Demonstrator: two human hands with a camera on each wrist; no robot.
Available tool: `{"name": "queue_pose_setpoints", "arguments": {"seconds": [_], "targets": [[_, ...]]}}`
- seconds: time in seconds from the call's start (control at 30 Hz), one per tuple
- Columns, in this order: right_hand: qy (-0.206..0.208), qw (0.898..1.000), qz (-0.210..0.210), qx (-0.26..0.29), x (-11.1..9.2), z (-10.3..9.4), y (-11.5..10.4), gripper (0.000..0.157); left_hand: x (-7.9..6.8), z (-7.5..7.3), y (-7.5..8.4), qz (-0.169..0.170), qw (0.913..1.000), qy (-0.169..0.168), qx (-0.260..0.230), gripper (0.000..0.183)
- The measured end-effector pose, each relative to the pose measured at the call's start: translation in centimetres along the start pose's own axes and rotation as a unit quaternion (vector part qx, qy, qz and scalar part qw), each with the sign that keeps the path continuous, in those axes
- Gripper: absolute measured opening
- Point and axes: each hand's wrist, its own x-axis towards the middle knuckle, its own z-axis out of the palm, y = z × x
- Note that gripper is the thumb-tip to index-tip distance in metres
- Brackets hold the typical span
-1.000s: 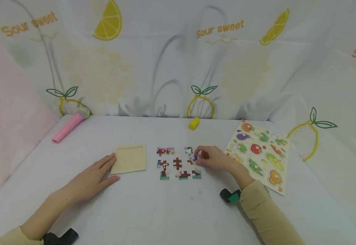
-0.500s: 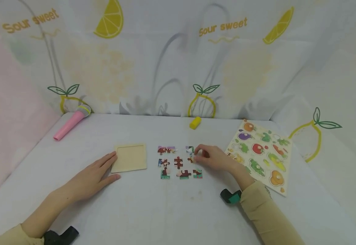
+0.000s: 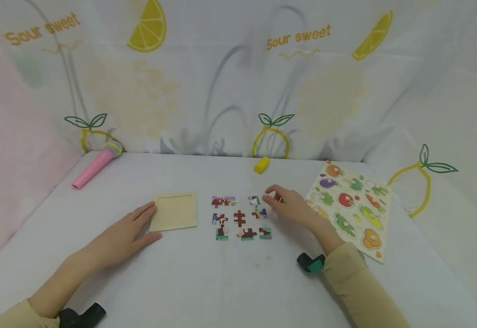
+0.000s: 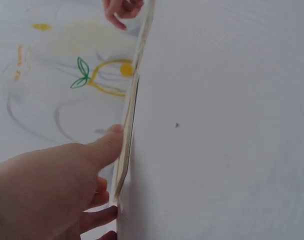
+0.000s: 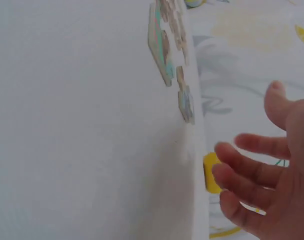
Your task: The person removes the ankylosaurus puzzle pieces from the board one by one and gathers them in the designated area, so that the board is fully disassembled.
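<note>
My left hand (image 3: pixel 117 234) lies flat on the table, its straight fingers touching the left edge of a square wooden puzzle frame (image 3: pixel 176 212). In the left wrist view, the thumb is beside the edge of this thin frame (image 4: pixel 124 155). Several jigsaw pieces lie in three loose rows right of the frame, among them a brown piece (image 3: pixel 239 218) in the middle and a blue-and-yellow piece (image 3: pixel 259 212) at the right. Just right of that piece hovers my right hand (image 3: pixel 293 207), fingers loosely bent. The right wrist view shows nothing between the fingers of this hand (image 5: pixel 262 180).
A vegetable puzzle board (image 3: pixel 345 205) lies at the right, close to the right forearm. A yellow block (image 3: pixel 261 165) is near the back edge. The pink toy microphone (image 3: pixel 96 165) lies at the back left. A printed cloth (image 3: pixel 205 82) hangs behind the table.
My right hand has let go of the blue-and-yellow jigsaw piece and drawn back slightly to the right and up, leaving the piece in view. My left hand stays at the frame.
</note>
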Motion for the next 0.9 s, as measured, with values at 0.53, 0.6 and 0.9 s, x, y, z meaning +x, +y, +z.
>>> {"name": "queue_pose_setpoints", "arguments": {"seconds": [0.53,0.6,0.9], "targets": [[0.091,0.975,0.043,-0.198,-2.5,-1.9,0.3,0.076,1.4,-2.6,-2.3,-0.068,0.9859,0.123,0.091,0.077],[0.078,0.973,0.056,-0.211,-2.6,-1.7,0.2,0.081,1.4,-2.6,-2.2,-0.077,0.9843,0.124,0.099,0.081],[0.066,0.972,0.069,-0.216,-2.9,-1.1,0.4,0.088,1.3,-2.6,-1.6,-0.095,0.9814,0.125,0.111,0.091]]}}
